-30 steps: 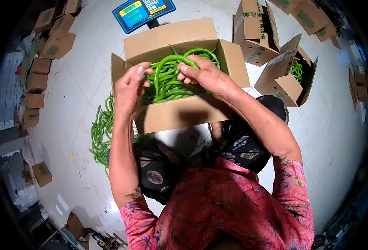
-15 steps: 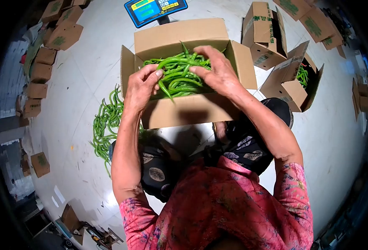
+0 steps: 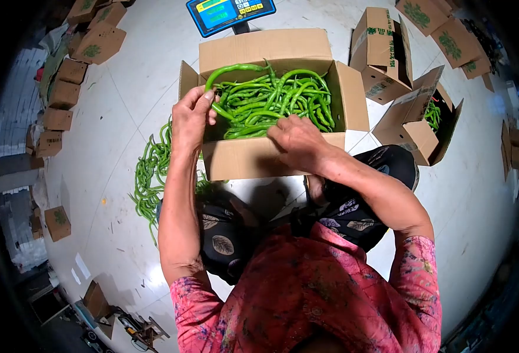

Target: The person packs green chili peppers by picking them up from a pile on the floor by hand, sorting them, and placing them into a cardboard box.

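Long green chili peppers (image 3: 289, 94) fill an open cardboard box (image 3: 271, 159) in front of me. At the box's left side my left hand (image 3: 192, 115) is closed around green chili peppers, and one long curved pepper (image 3: 236, 67) arches up from its fingers over the heap. My right hand (image 3: 300, 140) rests over the near edge of the box, its fingers curled down by the peppers. What those fingers grip, if anything, is hidden behind the hand.
A loose pile of green peppers (image 3: 150, 176) lies on the floor to the left. Behind the box stands a scale display (image 3: 230, 15). Two more cartons, a taller one (image 3: 380, 56) and an open one with peppers (image 3: 418, 126), stand at the right. Stacked cartons (image 3: 97, 44) line the left.
My right hand has drawn back from over the peppers to the box's near edge. My left hand has shifted slightly left and up, with the long pepper now arching higher.
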Demonstrator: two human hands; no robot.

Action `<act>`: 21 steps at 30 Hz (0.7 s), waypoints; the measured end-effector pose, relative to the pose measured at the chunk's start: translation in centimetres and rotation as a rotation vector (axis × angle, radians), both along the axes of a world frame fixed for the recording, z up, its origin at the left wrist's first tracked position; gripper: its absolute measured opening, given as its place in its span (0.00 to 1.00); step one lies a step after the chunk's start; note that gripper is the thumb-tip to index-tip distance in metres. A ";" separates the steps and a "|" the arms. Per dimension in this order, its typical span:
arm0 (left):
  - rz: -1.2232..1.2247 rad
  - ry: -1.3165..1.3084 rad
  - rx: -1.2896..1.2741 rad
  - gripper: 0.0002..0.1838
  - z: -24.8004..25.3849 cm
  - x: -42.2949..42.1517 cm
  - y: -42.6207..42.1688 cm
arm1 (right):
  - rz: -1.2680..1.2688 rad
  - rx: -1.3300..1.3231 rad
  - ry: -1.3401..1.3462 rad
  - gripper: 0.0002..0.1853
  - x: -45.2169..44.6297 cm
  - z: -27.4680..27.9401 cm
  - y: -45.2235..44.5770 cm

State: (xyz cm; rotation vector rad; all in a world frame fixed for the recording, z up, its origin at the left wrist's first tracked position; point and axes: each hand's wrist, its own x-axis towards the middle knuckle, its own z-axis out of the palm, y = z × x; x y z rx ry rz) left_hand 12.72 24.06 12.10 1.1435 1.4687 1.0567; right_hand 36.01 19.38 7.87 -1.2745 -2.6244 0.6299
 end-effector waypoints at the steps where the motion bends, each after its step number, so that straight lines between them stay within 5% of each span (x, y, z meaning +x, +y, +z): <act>1: -0.013 0.010 0.005 0.13 -0.4 -0.2 0.1 | 0.017 0.030 -0.040 0.20 -0.3 -1.0 -0.4; 6: -0.004 0.158 0.017 0.17 -1.9 0.0 0.4 | -0.022 0.235 -0.039 0.10 -1.3 -4.6 -0.6; 9: -0.040 0.948 0.615 0.20 -3.3 -1.4 0.7 | -0.043 0.240 -0.046 0.09 -1.5 -5.6 -0.1; 12: -0.035 0.526 0.171 0.16 0.7 -0.5 -1.2 | -0.016 0.204 -0.130 0.10 -1.6 -5.1 0.1; 15: -0.069 0.527 0.164 0.13 0.9 -1.1 -2.0 | 0.013 0.207 -0.161 0.09 -1.7 -5.3 0.4; 16: -0.138 0.666 0.273 0.13 0.2 -1.6 -2.2 | 0.015 0.227 -0.180 0.09 -1.9 -5.2 0.4; 19: -0.379 1.097 0.080 0.14 -2.0 -1.6 -2.3 | 0.018 0.283 -0.244 0.08 -2.2 -5.2 0.2; 21: -0.457 1.149 -0.036 0.13 -2.6 -0.9 -2.7 | 0.010 0.308 -0.239 0.09 -2.5 -5.6 -0.2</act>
